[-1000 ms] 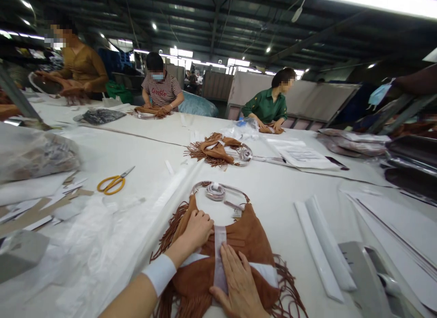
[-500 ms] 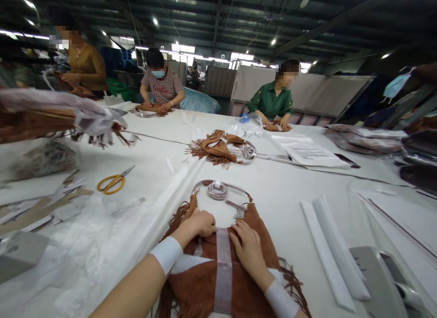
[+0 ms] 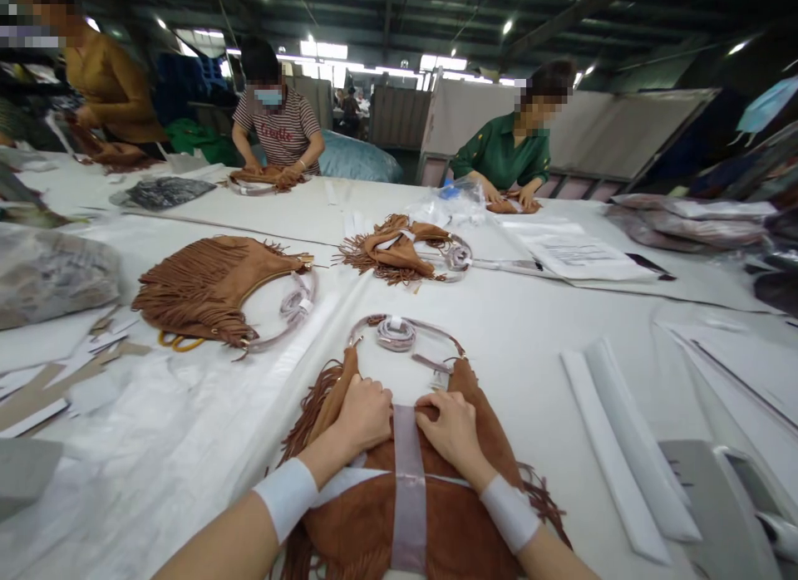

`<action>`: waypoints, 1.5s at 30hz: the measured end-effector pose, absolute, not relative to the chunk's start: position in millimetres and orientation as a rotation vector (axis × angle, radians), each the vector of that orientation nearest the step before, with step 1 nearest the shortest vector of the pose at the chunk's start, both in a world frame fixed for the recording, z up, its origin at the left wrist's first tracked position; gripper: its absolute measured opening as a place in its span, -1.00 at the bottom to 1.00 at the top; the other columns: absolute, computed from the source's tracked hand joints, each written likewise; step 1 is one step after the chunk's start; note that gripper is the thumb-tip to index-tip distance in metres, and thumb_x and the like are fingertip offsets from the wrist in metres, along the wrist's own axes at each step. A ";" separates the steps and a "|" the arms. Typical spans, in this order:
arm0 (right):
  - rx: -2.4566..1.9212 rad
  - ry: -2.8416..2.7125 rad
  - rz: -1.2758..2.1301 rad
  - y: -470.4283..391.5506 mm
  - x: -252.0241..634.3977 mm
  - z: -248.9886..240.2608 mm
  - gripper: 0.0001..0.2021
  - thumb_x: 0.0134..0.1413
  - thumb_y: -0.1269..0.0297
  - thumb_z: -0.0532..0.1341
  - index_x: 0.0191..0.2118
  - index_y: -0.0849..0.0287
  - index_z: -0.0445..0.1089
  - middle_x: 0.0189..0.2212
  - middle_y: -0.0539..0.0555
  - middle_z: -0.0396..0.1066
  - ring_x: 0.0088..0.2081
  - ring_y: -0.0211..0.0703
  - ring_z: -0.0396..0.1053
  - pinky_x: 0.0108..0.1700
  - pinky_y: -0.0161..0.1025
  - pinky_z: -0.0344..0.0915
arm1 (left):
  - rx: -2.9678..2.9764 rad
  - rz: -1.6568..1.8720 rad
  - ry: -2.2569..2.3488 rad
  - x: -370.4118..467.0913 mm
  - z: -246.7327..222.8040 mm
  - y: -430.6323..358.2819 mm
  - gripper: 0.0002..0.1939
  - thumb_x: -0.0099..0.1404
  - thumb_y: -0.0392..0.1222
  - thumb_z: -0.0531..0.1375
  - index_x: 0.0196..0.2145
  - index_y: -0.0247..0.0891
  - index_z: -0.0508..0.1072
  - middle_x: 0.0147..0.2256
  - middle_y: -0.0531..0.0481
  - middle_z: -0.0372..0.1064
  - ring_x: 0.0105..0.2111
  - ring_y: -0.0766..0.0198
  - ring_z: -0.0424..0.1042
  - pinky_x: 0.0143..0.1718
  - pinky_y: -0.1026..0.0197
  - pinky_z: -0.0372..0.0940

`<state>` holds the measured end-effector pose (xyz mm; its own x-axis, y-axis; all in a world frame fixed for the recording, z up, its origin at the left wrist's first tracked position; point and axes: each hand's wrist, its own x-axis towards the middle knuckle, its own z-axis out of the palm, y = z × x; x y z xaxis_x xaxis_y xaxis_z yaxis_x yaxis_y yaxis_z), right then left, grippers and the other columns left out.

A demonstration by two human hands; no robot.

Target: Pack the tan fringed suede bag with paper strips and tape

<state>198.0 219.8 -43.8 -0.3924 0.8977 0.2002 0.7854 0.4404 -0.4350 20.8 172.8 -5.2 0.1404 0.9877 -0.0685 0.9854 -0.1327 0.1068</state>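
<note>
A brown fringed bag [image 3: 349, 522] lies in front of me, its wrapped handle and coiled strap [image 3: 396, 333] at the far side. A translucent band [image 3: 409, 489] runs down its middle. My left hand [image 3: 367, 412] is closed on the bag's upper edge, left of the band. On the other side of the band, my right hand [image 3: 450, 426] pinches the same edge with curled fingers. Pale cuffs circle both wrists. White paper shows in the bag's opening.
Another fringed bag [image 3: 205, 281] lies at the left, over yellow scissors [image 3: 180, 342]. A third bag [image 3: 399, 252] is further back. White rolls [image 3: 614, 455] and a grey dispenser [image 3: 716, 497] lie right. Several people stand across the table [image 3: 524, 331].
The left fringed bag, held up and wrapped in plastic film before, now lies on the table over the scissors. My right hand's fingers have curled in to pinch the bag edge.
</note>
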 end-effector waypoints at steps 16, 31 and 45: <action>-1.173 -2.360 0.424 209.0 210.0 -34.5 -0.60 0.33 0.21 -0.11 0.02 0.16 0.40 0.04 0.16 0.42 0.10 -0.04 0.31 0.11 0.03 0.20 | 2.510 0.318 1.757 23.1 9.1 137.1 -0.54 0.34 -0.34 -0.07 0.16 -0.19 0.23 0.18 -0.10 0.22 0.25 0.09 0.04 0.21 -0.16 -0.08; -1.070 -2.701 0.157 166.8 210.1 -53.9 -0.42 0.30 -0.01 -0.06 0.33 0.15 -0.05 0.31 0.19 -0.02 0.31 0.10 -0.06 0.27 0.28 -0.07 | 2.563 0.263 1.675 20.6 -55.2 134.1 -0.44 0.45 -0.03 -0.21 0.33 -0.23 -0.11 0.32 -0.10 -0.09 0.31 0.14 -0.09 0.30 -0.12 -0.20; -0.972 -2.431 0.038 152.1 208.3 -52.4 -0.60 0.28 0.23 0.03 0.16 0.24 0.27 0.14 0.24 0.31 0.18 0.07 0.22 0.20 0.20 0.14 | 2.432 0.399 1.645 21.2 -44.4 131.5 -0.48 0.45 -0.02 -0.18 0.29 -0.19 0.03 0.28 -0.08 0.04 0.28 0.19 0.01 0.31 -0.12 -0.21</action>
